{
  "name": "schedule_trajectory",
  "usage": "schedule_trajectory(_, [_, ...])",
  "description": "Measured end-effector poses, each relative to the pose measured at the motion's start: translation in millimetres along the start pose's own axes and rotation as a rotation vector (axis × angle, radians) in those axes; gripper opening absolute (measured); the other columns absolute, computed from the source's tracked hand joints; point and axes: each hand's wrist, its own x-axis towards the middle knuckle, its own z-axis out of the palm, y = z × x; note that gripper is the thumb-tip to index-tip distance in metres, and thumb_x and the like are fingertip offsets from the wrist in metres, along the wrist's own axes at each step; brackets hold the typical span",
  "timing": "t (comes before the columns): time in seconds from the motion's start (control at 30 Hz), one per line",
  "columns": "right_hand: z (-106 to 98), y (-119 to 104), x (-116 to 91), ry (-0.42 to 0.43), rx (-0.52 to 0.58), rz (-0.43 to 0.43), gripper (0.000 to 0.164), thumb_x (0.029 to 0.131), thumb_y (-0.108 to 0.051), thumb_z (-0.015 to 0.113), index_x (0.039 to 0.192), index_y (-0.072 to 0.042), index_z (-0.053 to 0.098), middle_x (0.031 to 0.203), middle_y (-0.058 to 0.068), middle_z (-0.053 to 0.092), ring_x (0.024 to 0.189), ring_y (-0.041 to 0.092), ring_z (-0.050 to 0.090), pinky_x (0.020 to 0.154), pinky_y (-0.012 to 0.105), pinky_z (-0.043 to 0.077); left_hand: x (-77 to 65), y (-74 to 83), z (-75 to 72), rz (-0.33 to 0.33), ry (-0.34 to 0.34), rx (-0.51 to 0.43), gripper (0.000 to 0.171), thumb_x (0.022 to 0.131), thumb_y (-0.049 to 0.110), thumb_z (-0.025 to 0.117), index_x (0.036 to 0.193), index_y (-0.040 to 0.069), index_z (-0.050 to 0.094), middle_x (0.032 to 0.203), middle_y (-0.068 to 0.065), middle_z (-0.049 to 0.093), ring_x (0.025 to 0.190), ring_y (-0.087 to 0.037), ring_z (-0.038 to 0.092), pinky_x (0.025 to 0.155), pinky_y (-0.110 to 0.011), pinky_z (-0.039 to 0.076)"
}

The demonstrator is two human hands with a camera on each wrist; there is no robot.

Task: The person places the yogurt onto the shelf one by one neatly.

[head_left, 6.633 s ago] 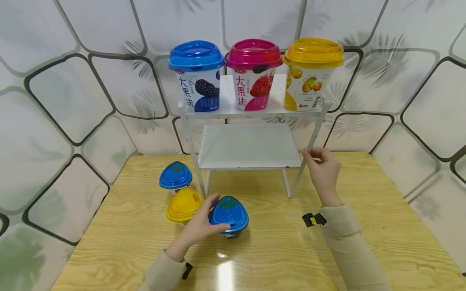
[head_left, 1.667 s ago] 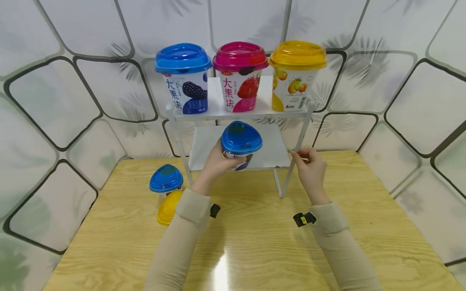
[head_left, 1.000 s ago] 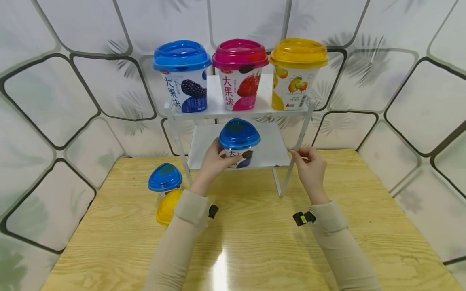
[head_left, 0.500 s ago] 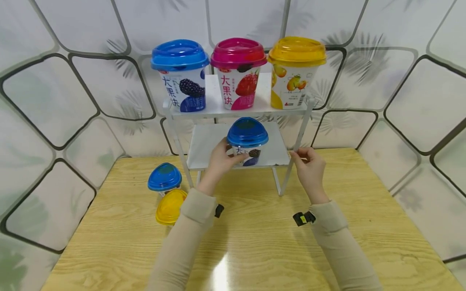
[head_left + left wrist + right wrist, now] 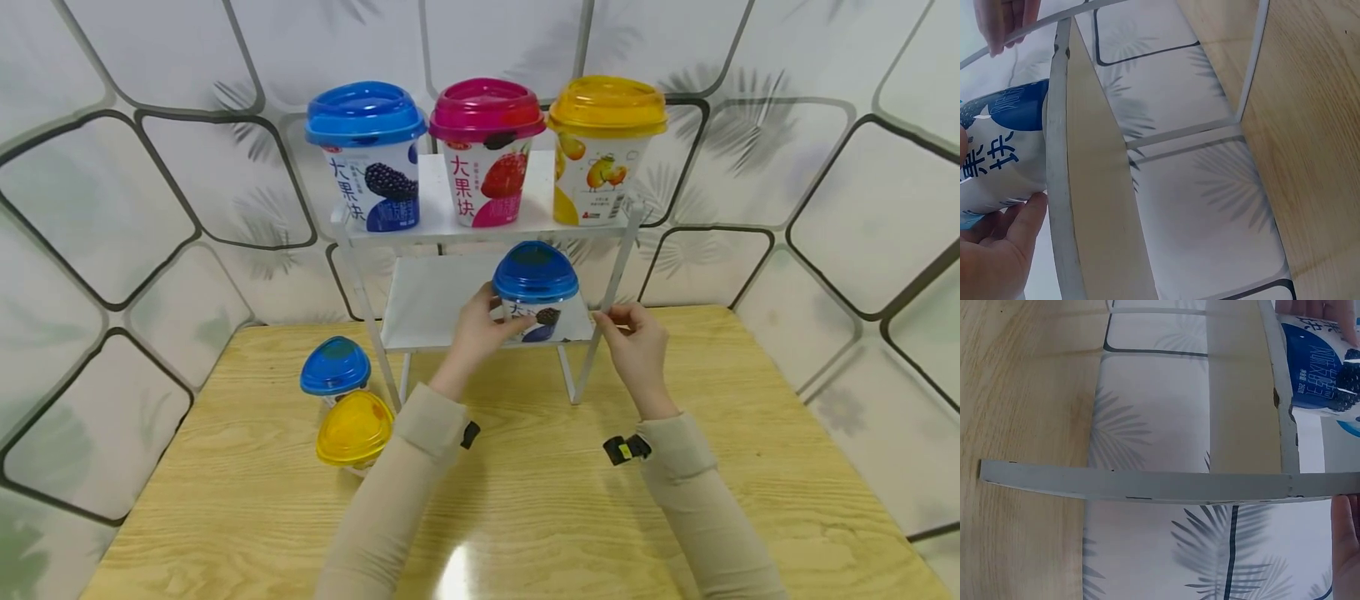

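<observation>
My left hand [image 5: 477, 329] grips a blue-lidded yogurt cup [image 5: 536, 273] by its left side, thumb across the front. The cup is upright at the right part of the rack's lower shelf [image 5: 427, 300], blackberry label facing me. In the left wrist view the cup's base [image 5: 1038, 134] meets the shelf's front edge [image 5: 1059, 162]. My right hand [image 5: 641, 346] pinches the rack's right front leg [image 5: 618, 271] with thumb and fingers, level with the lower shelf. In the right wrist view only part of this hand [image 5: 1346, 534] shows beside the leg.
Three larger cups stand on the top shelf [image 5: 431, 185]: blue-lidded [image 5: 375, 158], pink-lidded [image 5: 487, 150] and yellow-lidded [image 5: 603, 150]. On the wooden table [image 5: 540, 500], left of the rack, are a blue-lidded cup [image 5: 335, 367] and a yellow-lidded cup [image 5: 355, 429], partly overlapped by my left sleeve.
My left hand has lifted the blue-lidded yogurt cup from the table to the lower shelf, then moved it rightward along the shelf. My right hand keeps its hold on the rack leg.
</observation>
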Motion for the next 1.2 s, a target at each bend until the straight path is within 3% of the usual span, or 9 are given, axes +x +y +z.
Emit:
schedule_trajectory(0.13, [-4.1,8.0,4.4,-0.023,0.014,0.03,0.013,0.078,0.0,0.064,0.082,0.012,0.059,0.079,0.019,0.06,0.066,-0.005,0.055,0.06,0.01,0.046,1.5,2.8,5.3,-0.006,-0.016,0.004,0.06,0.077,0.02,0.069,0.126,0.002,0.039,0.126,-0.013,0.045,0.112,-0.029,0.046,0.082,-0.035,0.047])
schedule_trajectory(0.23, [-8.0,6.0,11.5,0.005,0.042,-0.008,0.013,0.079,0.001,0.063,0.086,0.012,0.06,0.08,0.011,0.061,0.069,-0.004,0.056,0.061,0.011,0.046,2.7,4.1,8.9,-0.009,-0.029,-0.008,0.061,0.077,0.02,0.069,0.127,0.002,0.039,0.127,-0.012,0.045,0.113,-0.029,0.045,0.082,-0.034,0.047])
schedule_trajectory(0.43, [-15.9,-15.4,34.3,0.062,0.015,-0.13,0.019,0.08,-0.007,0.064,0.091,0.009,0.062,0.083,0.009,0.062,0.072,-0.001,0.057,0.063,0.012,0.046,3.1,6.7,13.9,-0.006,-0.044,-0.038,0.059,0.078,0.017,0.068,0.127,0.002,0.038,0.129,-0.012,0.043,0.115,-0.029,0.043,0.084,-0.036,0.046])
schedule_trajectory(0.6, [-18.1,-30.2,46.4,0.024,-0.01,-0.137,0.021,0.079,-0.009,0.066,0.092,0.006,0.063,0.086,0.01,0.063,0.074,0.001,0.057,0.065,0.014,0.047,2.8,9.1,18.4,0.002,-0.053,-0.041,0.059,0.079,0.017,0.067,0.128,0.002,0.037,0.13,-0.013,0.042,0.115,-0.029,0.043,0.084,-0.036,0.045])
schedule_trajectory(0.83, [-15.5,-34.0,50.8,0.031,-0.001,-0.121,0.018,0.077,-0.007,0.068,0.086,0.008,0.062,0.079,0.006,0.062,0.07,0.003,0.057,0.062,0.014,0.047,3.0,10.3,24.6,0.014,-0.055,-0.051,0.06,0.08,0.017,0.067,0.129,0.002,0.036,0.129,-0.013,0.043,0.115,-0.03,0.043,0.085,-0.037,0.045])
schedule_trajectory(1.2, [-13.1,-35.0,50.5,0.041,0.001,-0.139,0.013,0.076,-0.002,0.067,0.08,0.009,0.06,0.078,0.013,0.061,0.068,0.001,0.056,0.06,0.013,0.048,7.0,9.8,28.1,0.027,-0.046,-0.043,0.057,0.08,0.016,0.066,0.127,0.001,0.038,0.127,-0.013,0.044,0.114,-0.029,0.043,0.085,-0.036,0.045])
